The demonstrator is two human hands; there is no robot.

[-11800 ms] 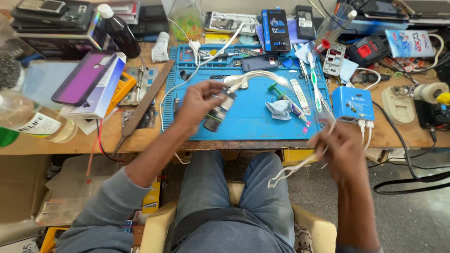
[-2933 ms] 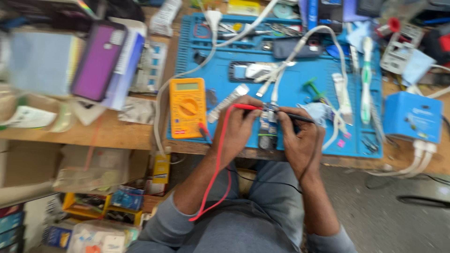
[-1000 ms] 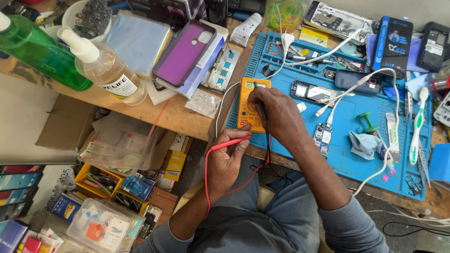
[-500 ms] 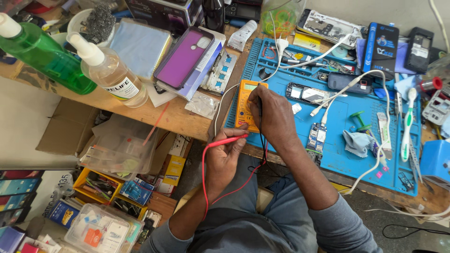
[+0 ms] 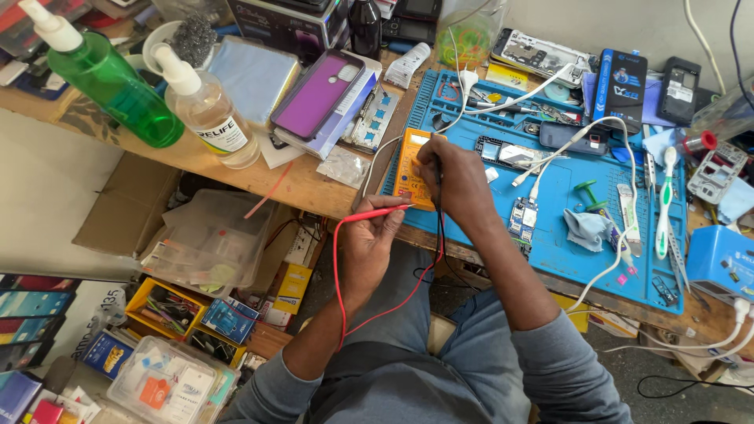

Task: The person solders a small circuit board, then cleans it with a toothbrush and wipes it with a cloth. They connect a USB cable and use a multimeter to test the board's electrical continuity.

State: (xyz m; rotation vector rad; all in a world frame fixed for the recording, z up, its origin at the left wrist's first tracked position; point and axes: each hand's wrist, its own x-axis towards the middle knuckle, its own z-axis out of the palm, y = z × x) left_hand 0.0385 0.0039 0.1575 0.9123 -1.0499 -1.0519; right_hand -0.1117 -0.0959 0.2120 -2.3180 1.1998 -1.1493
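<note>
right hand [image 5: 454, 177] | covers yellow multimeter [image 5: 410, 174] (dial hidden) | left hand [image 5: 369, 243] grips red probe [image 5: 375, 213]

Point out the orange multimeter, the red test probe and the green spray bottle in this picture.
orange multimeter [image 5: 410, 174]: head view, on its orange face left of the right hand.
red test probe [image 5: 369, 214]: head view, on its red shaft above the left hand.
green spray bottle [image 5: 118, 94]: head view, on its green body.

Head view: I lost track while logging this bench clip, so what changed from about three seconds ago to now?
The left hand pulled back off the blue work mat to the bench edge, taking the red test probe. The right hand left the small circuit board and moved left onto the orange multimeter, black lead with it. Multimeter and board stayed on the mat.
</note>
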